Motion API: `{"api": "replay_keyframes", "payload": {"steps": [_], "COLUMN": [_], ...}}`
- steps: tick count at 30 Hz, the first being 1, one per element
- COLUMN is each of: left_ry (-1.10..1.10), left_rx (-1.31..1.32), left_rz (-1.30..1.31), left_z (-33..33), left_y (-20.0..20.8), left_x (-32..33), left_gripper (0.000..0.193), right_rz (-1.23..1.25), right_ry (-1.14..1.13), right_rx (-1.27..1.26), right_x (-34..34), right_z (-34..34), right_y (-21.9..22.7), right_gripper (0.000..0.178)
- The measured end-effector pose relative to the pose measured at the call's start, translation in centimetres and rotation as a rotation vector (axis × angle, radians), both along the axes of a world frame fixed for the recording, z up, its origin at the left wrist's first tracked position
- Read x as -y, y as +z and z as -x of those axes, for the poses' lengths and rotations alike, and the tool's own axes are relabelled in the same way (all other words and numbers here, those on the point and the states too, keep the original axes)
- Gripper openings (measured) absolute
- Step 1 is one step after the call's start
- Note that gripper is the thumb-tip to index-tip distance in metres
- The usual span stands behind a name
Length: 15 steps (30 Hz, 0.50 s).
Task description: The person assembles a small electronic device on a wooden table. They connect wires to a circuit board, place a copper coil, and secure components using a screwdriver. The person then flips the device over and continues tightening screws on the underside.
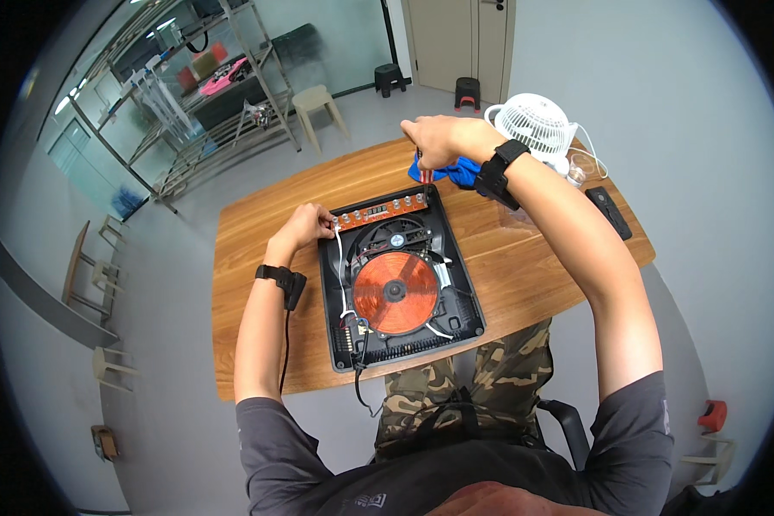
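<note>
An opened induction cooker lies on the table, its black housing showing a round copper coil and a fan beyond it. Along its far edge runs an orange circuit board with buttons and a small display. My left hand has its fingers closed on the board's left end, beside a white cable. My right hand grips a screwdriver upright, its lower end at the board's right end. The tip is too small to make out.
A blue cloth lies just past my right hand. Further right are a white fan, clear plastic pieces and a black case-like item. The wooden table has rounded edges; a metal rack stands beyond.
</note>
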<state>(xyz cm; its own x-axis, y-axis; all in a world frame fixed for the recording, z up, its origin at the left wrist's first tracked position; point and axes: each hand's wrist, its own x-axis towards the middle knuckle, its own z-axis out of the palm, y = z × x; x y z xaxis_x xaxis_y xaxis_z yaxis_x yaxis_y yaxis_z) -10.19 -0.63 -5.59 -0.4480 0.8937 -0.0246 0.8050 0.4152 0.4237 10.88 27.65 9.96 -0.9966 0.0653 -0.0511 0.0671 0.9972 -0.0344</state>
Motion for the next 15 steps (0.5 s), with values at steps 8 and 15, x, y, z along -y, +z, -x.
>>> {"api": "replay_keyframes", "payload": {"steps": [8, 15], "left_ry": [0.01, -0.007], "left_rx": [-0.009, -0.045], "left_rz": [-0.022, -0.001], "left_z": [-0.3, -0.7], "left_y": [0.2, 0.7], "left_x": [0.2, 0.2], "left_gripper": [0.033, 0.034], "right_rz": [0.067, -0.096], "right_ry": [-0.113, -0.008], "right_rx": [0.077, -0.124], "right_x": [3.0, 1.9], "right_z": [-1.0, -1.0], "right_y": [2.4, 0.6], "right_gripper": [0.042, 0.048]}}
